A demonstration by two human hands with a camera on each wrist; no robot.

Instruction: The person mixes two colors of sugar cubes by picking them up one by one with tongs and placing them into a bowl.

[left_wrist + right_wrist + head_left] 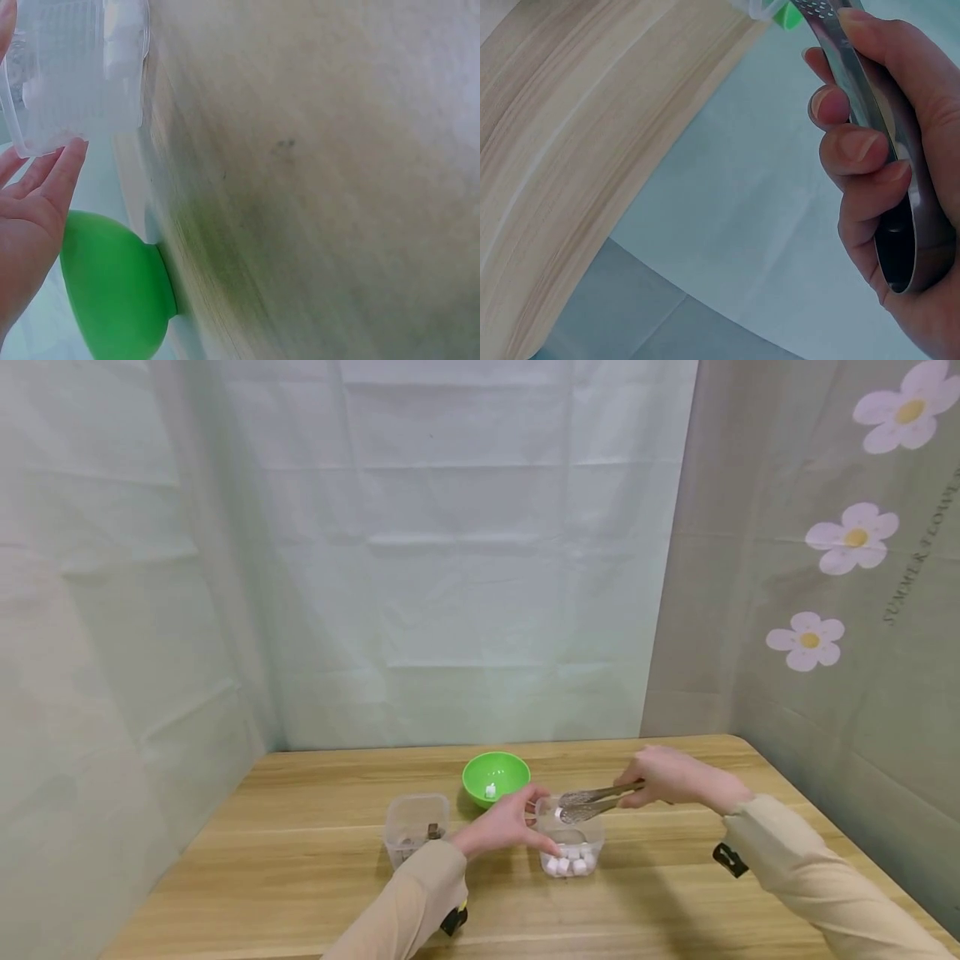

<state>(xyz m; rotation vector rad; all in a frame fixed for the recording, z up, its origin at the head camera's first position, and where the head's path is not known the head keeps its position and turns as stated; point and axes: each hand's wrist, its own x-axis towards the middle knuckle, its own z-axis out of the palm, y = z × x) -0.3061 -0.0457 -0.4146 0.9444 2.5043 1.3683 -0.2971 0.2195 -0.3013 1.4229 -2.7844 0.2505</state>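
Observation:
My left hand [504, 821] holds a clear plastic container [572, 837] by its left side, thumb toward the near end and fingers at the far end. Several white cubes [573, 865] lie at its bottom. My right hand [660, 775] grips metal tongs [596, 802] with perforated ends, fingers wrapped round the handles in the right wrist view. The tong ends are over the container's opening, with a white cube [558, 814] at their tips. Behind the left hand stands a green bowl [496, 768] with a small white cube [491, 791] inside.
A second clear container [417, 806] with dark brown pieces [433, 832] stands left of my left hand, partly behind the forearm. All stand on a wooden table [315, 827]. Pale curtains [465, 568] hang behind it and along both sides.

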